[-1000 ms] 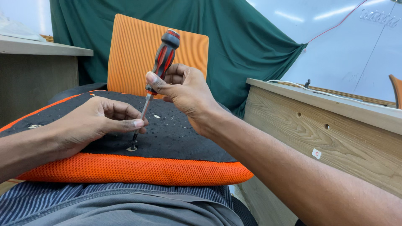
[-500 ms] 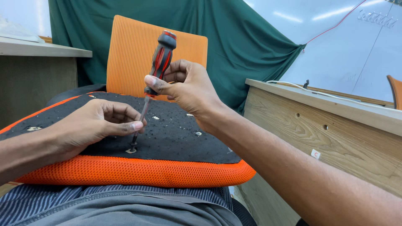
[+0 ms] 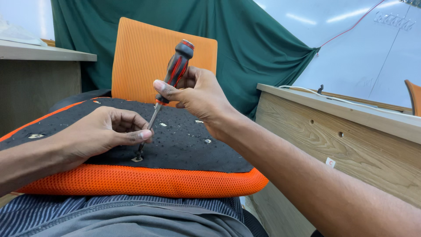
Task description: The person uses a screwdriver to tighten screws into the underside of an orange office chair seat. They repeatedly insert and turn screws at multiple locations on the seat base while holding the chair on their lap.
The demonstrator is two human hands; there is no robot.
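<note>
The screwdriver [image 3: 169,85] stands tilted over the upturned chair seat [image 3: 131,175], which rests across the person's lap with its black underside facing up. The right hand [image 3: 197,96] has its grip clamped around the red-and-black handle, just above the point where the steel shaft begins. The left hand [image 3: 101,134] lies flat on the seat underside, thumb and forefinger pinched together on the lower shaft just above the screw [image 3: 138,156], which sits near the seat's front edge. The tool appears light and rigid; its ribbed handle should resist slipping and is the proper place to hold it, while the bare shaft is smooth. The seat's orange mesh rim looks soft. Behind the seat stands an orange backrest panel [image 3: 144,61].
</note>
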